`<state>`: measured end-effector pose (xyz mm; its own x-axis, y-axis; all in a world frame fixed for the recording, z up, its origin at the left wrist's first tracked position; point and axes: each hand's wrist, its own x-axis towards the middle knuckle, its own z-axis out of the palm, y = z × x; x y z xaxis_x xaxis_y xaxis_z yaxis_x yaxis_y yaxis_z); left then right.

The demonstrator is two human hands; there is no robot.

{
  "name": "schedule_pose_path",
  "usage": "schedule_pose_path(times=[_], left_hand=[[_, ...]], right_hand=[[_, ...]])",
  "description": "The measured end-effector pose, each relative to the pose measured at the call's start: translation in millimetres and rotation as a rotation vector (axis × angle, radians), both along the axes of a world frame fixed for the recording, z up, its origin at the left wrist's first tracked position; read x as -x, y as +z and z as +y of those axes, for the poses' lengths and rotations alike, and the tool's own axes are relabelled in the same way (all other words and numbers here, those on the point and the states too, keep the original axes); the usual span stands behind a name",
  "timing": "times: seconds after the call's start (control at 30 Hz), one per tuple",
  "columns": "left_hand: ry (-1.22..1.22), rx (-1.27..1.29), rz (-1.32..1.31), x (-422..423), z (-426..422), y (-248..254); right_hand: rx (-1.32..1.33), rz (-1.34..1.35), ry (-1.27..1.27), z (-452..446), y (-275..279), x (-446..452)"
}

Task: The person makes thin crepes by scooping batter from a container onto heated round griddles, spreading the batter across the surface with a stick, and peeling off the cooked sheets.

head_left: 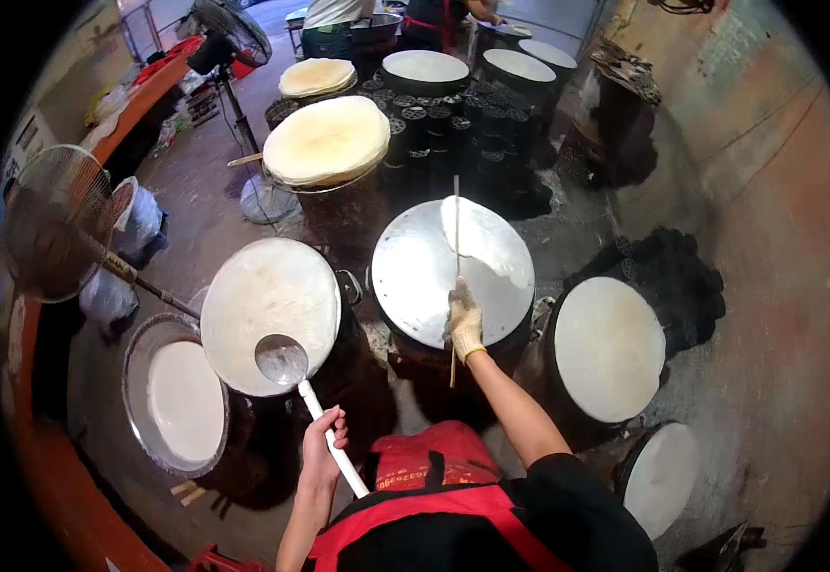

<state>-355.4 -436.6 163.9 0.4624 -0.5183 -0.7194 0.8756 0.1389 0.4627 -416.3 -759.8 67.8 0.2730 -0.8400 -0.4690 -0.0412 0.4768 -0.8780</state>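
My left hand is closed around the white handle of a ladle. Its wet metal bowl is over the left griddle, which bears a pale round crepe. In a work glove, my right hand grips a thin stick over the middle griddle. White batter covers part of that griddle's far right side, with the stick across its left part. Bare metal shows elsewhere. Whether the stick touches the surface, I cannot tell.
A batter basin stands at the left, near a fan. Stacked crepes lie beyond the left griddle. More covered griddles are at the right and back. Coal briquettes sit along the right. Two people are at the far end.
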Motion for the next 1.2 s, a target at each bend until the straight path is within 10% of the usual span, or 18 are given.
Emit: schedule_pose_path(times=[0.13, 0.3, 0.43, 0.77, 0.87, 1.0, 1.2], left_hand=[[0.063, 0.015, 0.042, 19, -11, -7], [0.127, -0.021, 0.022, 51, -27, -5], [0.169, 0.004, 0.066, 79, -45, -4], [0.413, 0.072, 0.227, 138, -54, -22], [0.569, -0.106, 0.172, 151, -62, -14], [0.559, -0.243, 0.164, 162, -65, 1], [0.577, -0.327, 0.145, 180, -50, 0]], right_hand=[[-0.016, -0.054, 0.417, -12, 56, 57], [-0.211, -0.413, -0.028, -56, -2, 124], [0.424, 0.202, 0.514, -68, 5, 113], [0.244, 0.031, 0.977, -102, 47, 155], [0.273, -0.177, 0.732, -168, -50, 148], [0.295, 0.251, 0.877, -170, 21, 104], [0.127, -0.037, 1.101, -177, 50, 153]])
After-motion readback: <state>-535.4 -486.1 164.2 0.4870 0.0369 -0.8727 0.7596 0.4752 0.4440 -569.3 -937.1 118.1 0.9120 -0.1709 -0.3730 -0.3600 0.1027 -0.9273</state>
